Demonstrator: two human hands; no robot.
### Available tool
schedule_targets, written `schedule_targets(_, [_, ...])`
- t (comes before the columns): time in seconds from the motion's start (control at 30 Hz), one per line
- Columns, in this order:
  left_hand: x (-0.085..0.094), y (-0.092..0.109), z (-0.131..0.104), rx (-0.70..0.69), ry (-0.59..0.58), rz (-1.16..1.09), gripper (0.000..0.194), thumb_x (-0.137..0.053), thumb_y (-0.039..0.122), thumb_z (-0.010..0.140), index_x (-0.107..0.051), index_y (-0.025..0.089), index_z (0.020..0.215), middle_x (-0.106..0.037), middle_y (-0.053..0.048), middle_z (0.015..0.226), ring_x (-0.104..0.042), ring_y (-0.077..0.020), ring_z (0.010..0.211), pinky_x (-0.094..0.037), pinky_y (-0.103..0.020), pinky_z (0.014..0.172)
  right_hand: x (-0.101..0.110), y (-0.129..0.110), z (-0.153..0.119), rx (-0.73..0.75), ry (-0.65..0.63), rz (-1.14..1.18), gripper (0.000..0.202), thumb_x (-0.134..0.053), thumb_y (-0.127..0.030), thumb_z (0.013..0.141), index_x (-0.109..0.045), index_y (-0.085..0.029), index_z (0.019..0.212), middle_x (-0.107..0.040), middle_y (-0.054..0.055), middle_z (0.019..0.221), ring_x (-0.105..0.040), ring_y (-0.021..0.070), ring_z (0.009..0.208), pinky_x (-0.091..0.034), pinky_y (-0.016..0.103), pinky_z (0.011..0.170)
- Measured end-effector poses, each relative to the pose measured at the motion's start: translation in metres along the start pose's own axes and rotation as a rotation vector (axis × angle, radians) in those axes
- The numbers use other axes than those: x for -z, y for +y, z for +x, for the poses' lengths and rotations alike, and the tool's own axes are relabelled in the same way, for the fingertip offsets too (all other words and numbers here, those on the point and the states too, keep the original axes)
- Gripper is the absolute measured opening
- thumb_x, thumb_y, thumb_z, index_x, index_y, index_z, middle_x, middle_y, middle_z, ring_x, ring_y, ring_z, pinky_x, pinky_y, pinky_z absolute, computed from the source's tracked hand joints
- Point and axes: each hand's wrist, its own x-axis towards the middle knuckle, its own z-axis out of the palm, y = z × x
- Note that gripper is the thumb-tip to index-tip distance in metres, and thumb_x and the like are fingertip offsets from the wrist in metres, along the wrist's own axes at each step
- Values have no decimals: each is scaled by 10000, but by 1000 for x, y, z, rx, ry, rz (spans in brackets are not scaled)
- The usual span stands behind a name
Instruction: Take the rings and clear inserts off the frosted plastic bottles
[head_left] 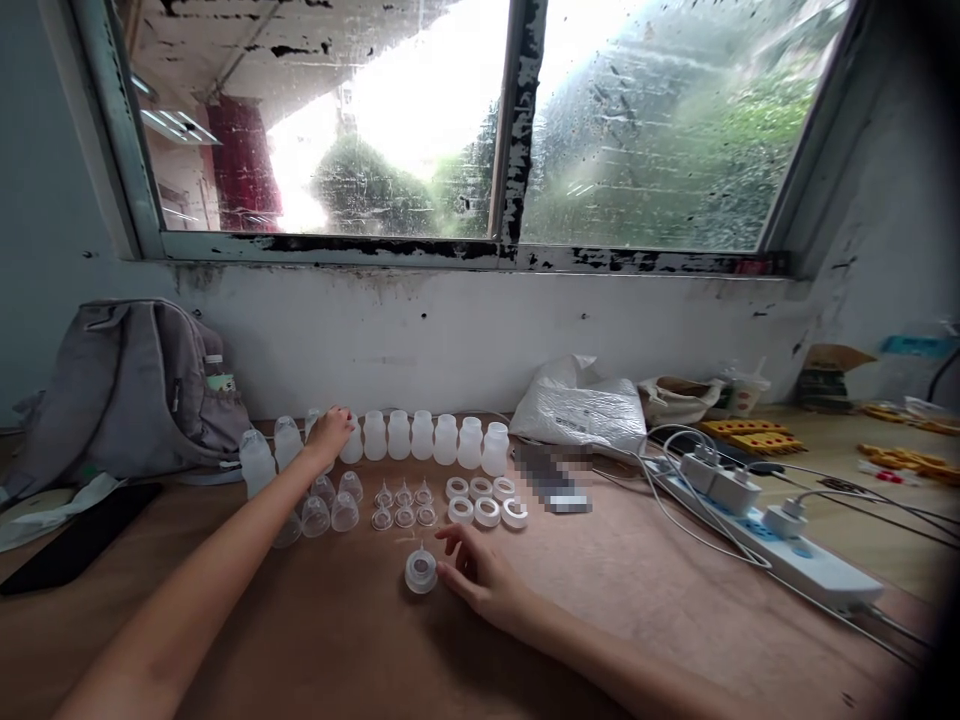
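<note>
My left hand [330,436] reaches out to the back row, its fingers closed at the rim of a frosted baby bottle [351,446]; part of the grip is hidden. Several more baby bottles [422,436] stand upright to its right, and capped ones [257,458] stand to its left. Near me, my right hand [480,572] is curved with fingers apart, the thumb close beside a bottle ring with a nipple in it [421,572]. Behind it lie clear nipples [404,516] and white rings [487,512] in two rows. Clear dome caps [345,511] sit under my left forearm's right side.
A grey backpack [135,390] and a black flat object [79,540] are at the left. A silvery bag [581,405] rests by the wall, with a blurred phone-like object [566,498] before it. A power strip [817,575] with chargers and cables lies at the right.
</note>
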Motion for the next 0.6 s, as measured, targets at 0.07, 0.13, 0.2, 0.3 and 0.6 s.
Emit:
schedule_targets(0.07, [9,3,-2,-12,30,-8,191,-482,219,768,-560,144,926,-570,-94,946,-575,-228,813,-414,-287,676,-6,-1,5,72,-14,-113,276,-510,-336,764,-466,-214,1008,-506,12,825,-486,115,648,-400,235,608])
schedule_targets(0.13, [24,8,-9,-18,77,-14,219,-472,242,778,-539,148,965,-544,-98,993,-572,-221,802,-415,-293,665,-13,0,9,102,-17,-200,243,-518,-318,753,-464,-213,966,-509,7,811,-480,119,656,-382,232,600])
schedule_targets(0.2, [41,17,-28,-46,139,-60,223,-438,281,801,-525,167,972,-541,-77,965,-567,-195,774,-417,-283,654,-18,2,13,101,-6,-241,165,-499,-301,763,-458,-207,892,-517,0,768,-470,117,632,-364,227,576])
schedule_targets(0.3, [59,35,-77,-215,147,-336,203,-410,324,814,-536,190,899,-552,-11,746,-543,-138,623,-419,-250,606,-21,4,16,133,12,-231,87,-455,-283,792,-441,-198,808,-514,-4,706,-459,114,608,-347,219,559])
schedule_targets(0.6, [15,65,-182,-311,-179,-689,489,-621,410,641,-491,211,1068,-573,-65,1010,-547,-214,890,-450,-320,758,-46,-9,35,170,58,-48,47,-425,-149,771,-431,-190,747,-513,-13,677,-471,105,619,-361,207,579])
